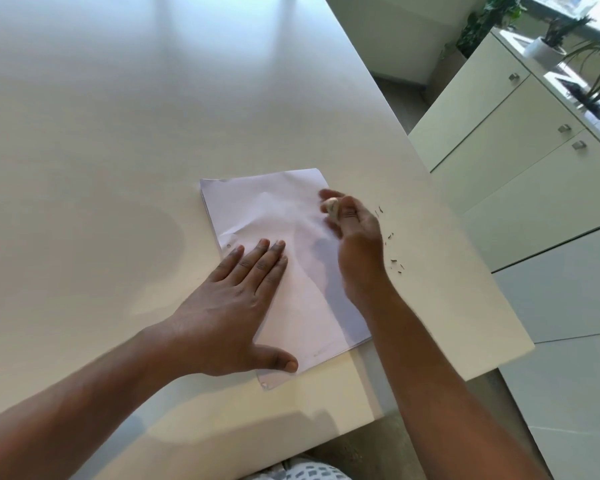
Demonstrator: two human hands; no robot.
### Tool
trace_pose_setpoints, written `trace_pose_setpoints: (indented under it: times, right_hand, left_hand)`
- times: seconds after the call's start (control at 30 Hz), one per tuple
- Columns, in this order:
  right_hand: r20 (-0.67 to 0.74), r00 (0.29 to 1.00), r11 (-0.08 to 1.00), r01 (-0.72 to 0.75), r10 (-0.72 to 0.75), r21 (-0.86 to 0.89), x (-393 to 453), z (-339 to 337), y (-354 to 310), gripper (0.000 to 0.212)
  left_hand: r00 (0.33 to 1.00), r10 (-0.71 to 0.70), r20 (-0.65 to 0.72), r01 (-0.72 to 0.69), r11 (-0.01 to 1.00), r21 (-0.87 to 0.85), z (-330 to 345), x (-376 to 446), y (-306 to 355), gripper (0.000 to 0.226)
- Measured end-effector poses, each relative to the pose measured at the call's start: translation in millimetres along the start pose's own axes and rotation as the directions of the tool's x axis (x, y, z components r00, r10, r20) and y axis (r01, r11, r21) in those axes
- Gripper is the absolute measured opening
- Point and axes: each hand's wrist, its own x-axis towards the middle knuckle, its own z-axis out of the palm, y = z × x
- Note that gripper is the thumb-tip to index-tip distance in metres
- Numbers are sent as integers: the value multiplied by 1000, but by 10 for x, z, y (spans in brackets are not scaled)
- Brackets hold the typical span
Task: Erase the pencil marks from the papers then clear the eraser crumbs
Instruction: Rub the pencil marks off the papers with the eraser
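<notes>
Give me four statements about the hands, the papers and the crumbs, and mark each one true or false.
1. The left hand lies flat on the papers. True.
2. The right hand holds a pencil. False: it holds an eraser.
3. The eraser crumbs lie on the table to the right of the papers. True.
4. The papers sit in the middle of the table. False: they lie near its right-hand edge.

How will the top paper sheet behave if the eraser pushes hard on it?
The top sheet already shows a raised crease, so it is probably thin and floppy and may buckle again. The left hand presses flat on it, which likely stops sliding. The right hand pinches the eraser near the far edge, where it could wrinkle.
</notes>
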Motion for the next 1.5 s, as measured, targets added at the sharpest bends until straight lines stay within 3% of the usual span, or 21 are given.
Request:
trace_pose_setpoints:
  times: [0.07,0.23,0.37,0.43,0.47,0.53,0.6,0.63,0.67,0.73,0.83,0.87,0.93,0.97,1.0,1.07,1.13,1.17,1.27,1.37,1.5]
  right_hand:
    - [139,990,995,11,2,-98,-101,138,-31,32]
    - [-199,980,992,-36,12,-122,284,24,-63,33]
    - [118,993,996,-10,20,-89,60,206,-63,35]
    - [18,999,993,-27,29,-117,95,202,51,35]
    - [-92,992,992,-98,91,-76,150,145,36,31]
    - [-201,975,993,-74,92,93,247,45,34,24]
    - [-28,993,968,-106,115,229,137,70,47,26]
    - [115,983,957,-167,143,236,-4,129,18,30]
    - [144,976,961,-192,165,200,-91,174,10,32]
    - [8,988,967,-155,157,200,-62,101,98,27]
    - [-188,978,914,-10,94,406,-64,-240,85,22]
    - [-141,988,881,6,69,474,-176,-293,102,28]
    - [211,971,807,-212,111,551,-521,-251,116,33]
    - [326,935,785,-308,143,537,-669,-209,134,32]
    - [300,935,791,-324,187,519,-777,-218,168,32]
    - [81,973,847,-229,217,479,-859,-368,240,39]
    - [-173,977,933,-61,129,355,-881,-537,229,28]
    - [-159,985,945,-18,74,327,-945,-584,218,29]
    - [47,993,954,-118,109,275,-1236,-510,196,34]
    - [-99,994,995,38,-47,-91,-1422,-485,360,28]
    - [-175,983,988,36,-62,-151,-1490,-468,443,19]
  left_hand:
    - [1000,2,7,-2,1000,6,-8,0,-1,138]
    - [1000,6,9,-6,1000,2,-16,6,8,139]
    - [1000,8,14,-8,1000,-9,-38,4,8,138]
    - [1000,14,7,-14,1000,-18,-34,5,10,137]
    - [1000,14,1,-14,1000,-23,-25,1,10,137]
    - [1000,13,-8,-14,999,-34,-18,-7,8,137]
    - [1000,10,-4,-10,999,-34,-21,-8,-3,137]
    - [1000,9,-3,-9,999,-33,-25,-2,0,137]
    - [1000,8,-4,-8,1000,-29,-25,5,-1,137]
    - [1000,9,-2,-9,1000,-15,-14,0,-9,137]
    - [1000,19,-25,-20,999,-28,3,7,-9,136]
    - [999,18,-26,-19,1000,-23,5,9,-10,135]
    - [1000,13,-12,-13,1000,-4,0,7,-9,135]
    - [1000,11,-4,-11,1000,3,-3,7,-5,135]
    - [1000,13,-1,-13,1000,6,-6,12,-2,135]
    - [1000,11,-9,-11,1000,2,0,20,-3,134]
    - [1000,11,-14,-11,1000,-7,15,12,-8,133]
    - [1000,16,-16,-16,1000,-13,22,14,-11,131]
    - [999,26,-19,-26,999,-47,12,7,-24,118]
    - [999,50,-7,-51,996,-70,-14,10,-13,103]
    - [995,94,-15,-94,995,-37,-50,-15,33,96]
